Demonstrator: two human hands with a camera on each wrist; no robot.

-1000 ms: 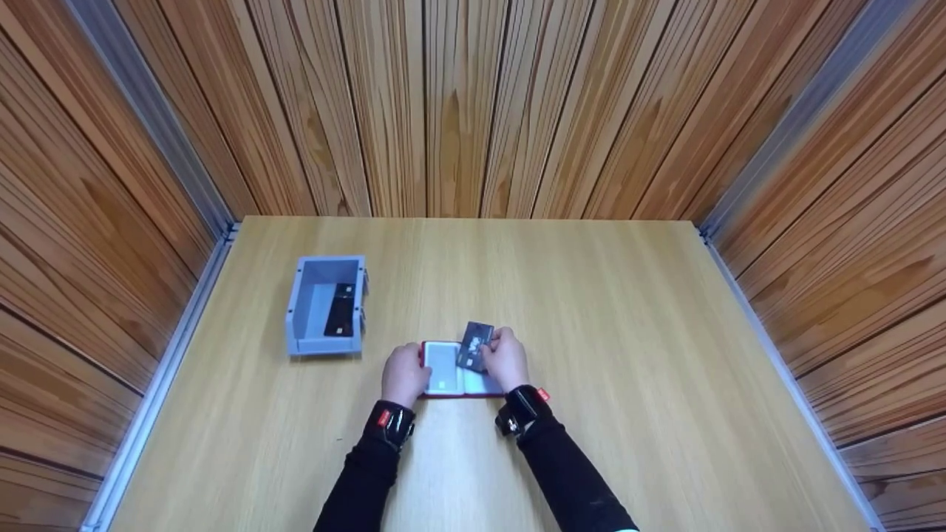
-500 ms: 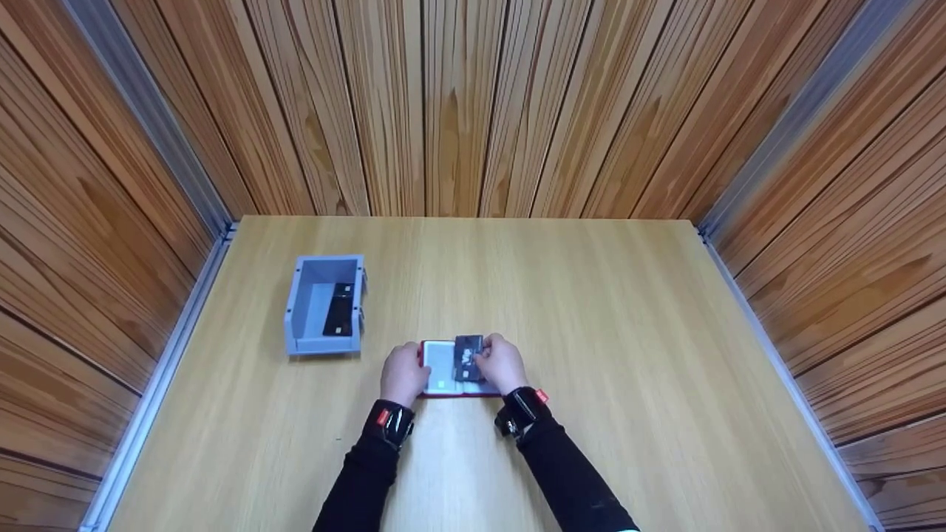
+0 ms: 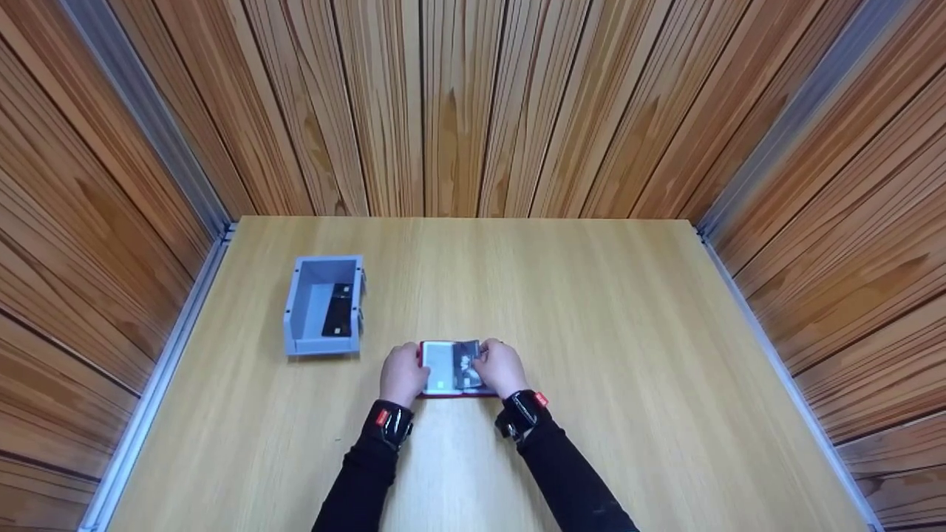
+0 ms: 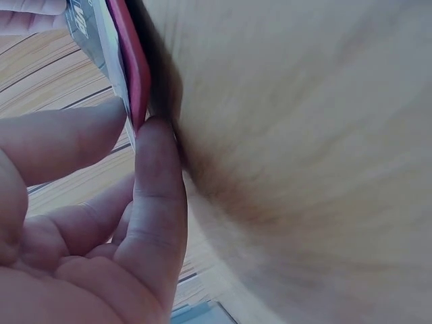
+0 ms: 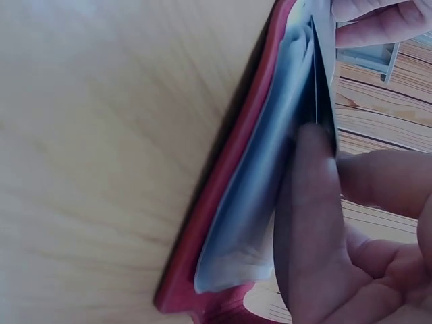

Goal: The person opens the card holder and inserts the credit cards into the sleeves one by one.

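Note:
A red card holder (image 3: 439,366) with clear plastic sleeves lies spread open in front of me on the table. My left hand (image 3: 403,374) pinches its left edge; in the left wrist view the thumb is on the sleeve side and a finger behind the red cover (image 4: 137,81). My right hand (image 3: 503,368) pinches a dark bank card (image 3: 464,363) with pale lettering between thumb and finger. That card overlaps the right-hand page, beside the middle fold. In the right wrist view a fingertip sits beneath the card (image 5: 326,88), above the wrinkled clear sleeve (image 5: 253,196).
A grey-blue plastic bin (image 3: 323,346) stands to the left on the wooden table (image 3: 591,318), holding dark cards (image 3: 338,314) along its right side. Wood-panelled walls (image 3: 454,111) enclose the table at the back and both sides.
My right hand has brought the card down and slightly left, from tilted above the holder to straight over the right-hand page. My left hand keeps its grip on the holder's edge.

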